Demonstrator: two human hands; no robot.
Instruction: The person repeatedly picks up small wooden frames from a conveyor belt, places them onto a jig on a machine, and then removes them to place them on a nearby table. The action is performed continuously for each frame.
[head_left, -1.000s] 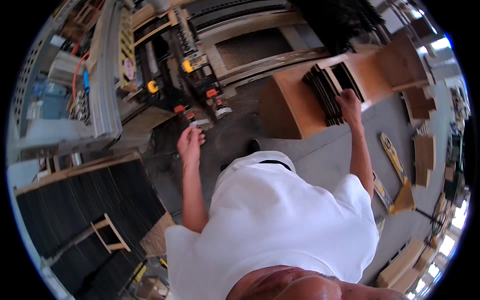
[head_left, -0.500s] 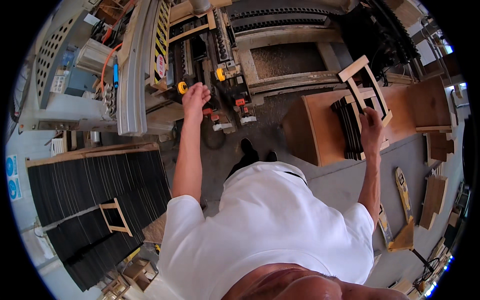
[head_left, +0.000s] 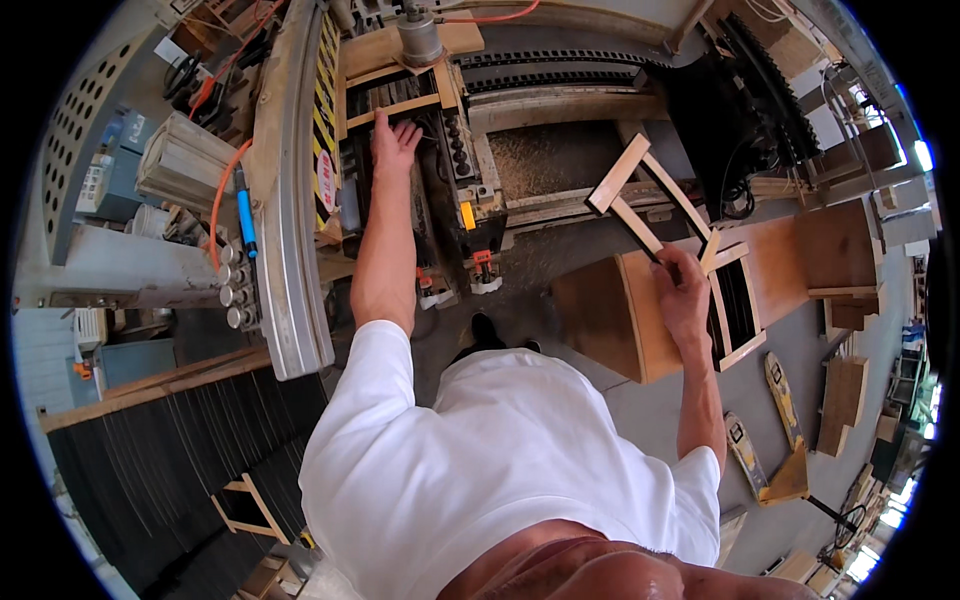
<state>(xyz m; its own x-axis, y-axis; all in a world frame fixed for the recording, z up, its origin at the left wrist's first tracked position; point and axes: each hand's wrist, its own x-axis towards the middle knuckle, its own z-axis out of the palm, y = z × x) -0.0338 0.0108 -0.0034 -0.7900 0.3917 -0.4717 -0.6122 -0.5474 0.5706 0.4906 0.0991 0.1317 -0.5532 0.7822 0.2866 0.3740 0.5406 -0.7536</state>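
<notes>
My left hand [head_left: 397, 143] reaches forward over the machine bed with its fingers spread. Its fingertips are at the near rail of a wooden frame [head_left: 415, 104] lying in the machine; whether they touch it I cannot tell. A grey cylinder [head_left: 419, 42] stands over that frame's far right corner. In my right hand [head_left: 684, 298] is a second wooden frame [head_left: 622, 172], pale with dark edges, pinched at its near end. It hangs tilted in the air, left of and above a stack of similar frames [head_left: 742, 351] on a brown wooden surface [head_left: 648, 330].
A metal beam [head_left: 285, 230] with a striped warning strip [head_left: 326, 110] runs along my left. Black stacked pieces [head_left: 130, 420] fill the lower left, with one loose frame [head_left: 262, 488] on them. A yellow pallet jack [head_left: 785, 482] stands at the lower right.
My left hand has moved forward from beside a yellow knob to the frame in the machine. My right hand has carried its frame leftward, away from the stack. The view has shifted too.
</notes>
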